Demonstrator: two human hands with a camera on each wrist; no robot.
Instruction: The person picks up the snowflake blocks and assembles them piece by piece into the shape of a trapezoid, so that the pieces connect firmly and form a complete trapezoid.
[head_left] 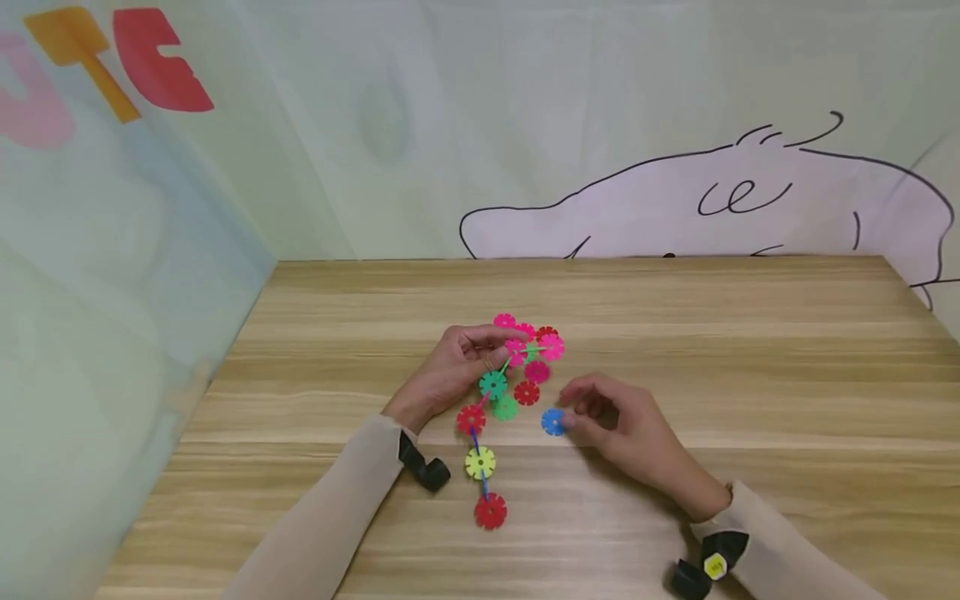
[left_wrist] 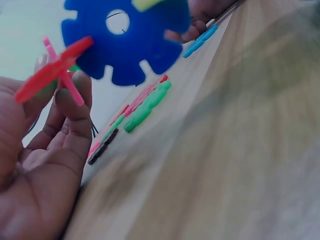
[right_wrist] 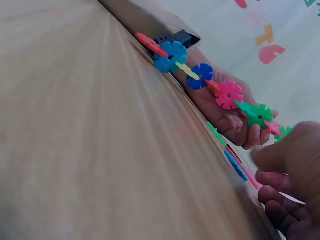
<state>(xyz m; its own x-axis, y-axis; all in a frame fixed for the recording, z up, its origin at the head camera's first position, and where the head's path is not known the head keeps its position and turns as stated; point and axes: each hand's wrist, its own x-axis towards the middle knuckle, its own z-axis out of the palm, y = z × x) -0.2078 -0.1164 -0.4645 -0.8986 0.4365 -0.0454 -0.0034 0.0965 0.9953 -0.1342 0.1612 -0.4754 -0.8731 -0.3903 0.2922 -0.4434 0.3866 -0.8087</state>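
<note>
Edgewise in head view, dark blue disc (left_wrist: 125, 51) broadside in wrist views

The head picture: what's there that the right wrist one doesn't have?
Only the head view: the black-outlined drawing and yellow tag.
Only the right wrist view: flat faces of the dark blue disc and light blue disc in the chain; the head view shows just their edges.
Both: left hand holding the chain, right hand, loose blue disc, coloured letters.

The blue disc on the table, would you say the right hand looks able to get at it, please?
Most likely yes: the right hand is right by the edge of the blue disc, with nothing visible in the way.
</note>
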